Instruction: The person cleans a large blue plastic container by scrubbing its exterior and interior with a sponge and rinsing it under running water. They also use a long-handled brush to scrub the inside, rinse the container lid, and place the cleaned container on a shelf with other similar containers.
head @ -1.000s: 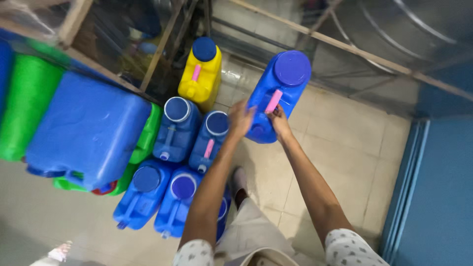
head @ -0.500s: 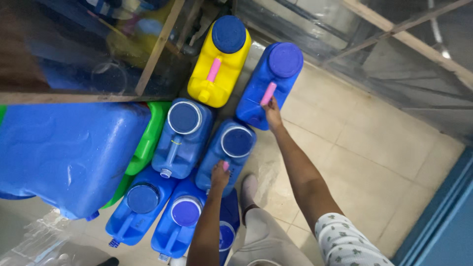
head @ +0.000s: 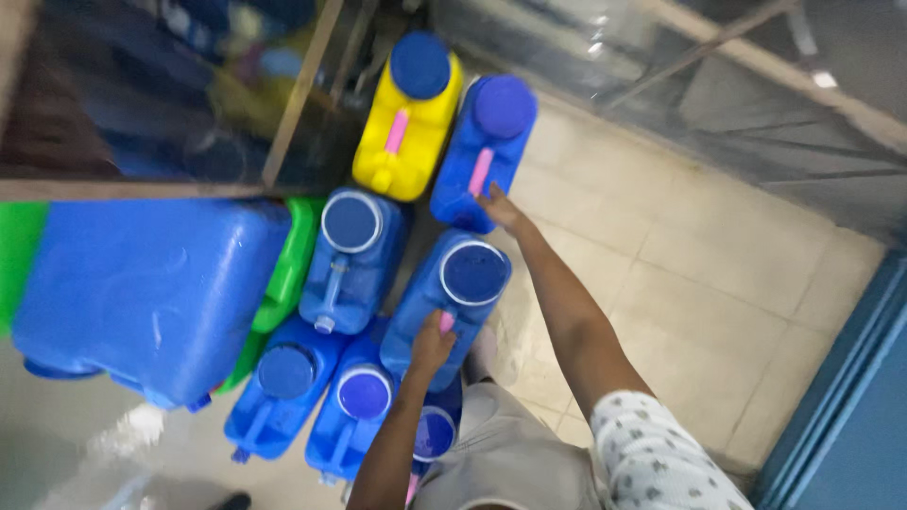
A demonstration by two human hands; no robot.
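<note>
The right hand (head: 499, 210) rests open-fingered on the far blue jerrycan (head: 482, 151) at one o'clock, beside the yellow jerrycan (head: 406, 132). The left hand (head: 433, 342) grips the pink handle of the nearer blue jerrycan (head: 449, 297), not yet lifted.

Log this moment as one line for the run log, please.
left hand: gripping pink handle of near blue jerrycan | right hand: touching far blue jerrycan | beside: yellow jerrycan
</note>
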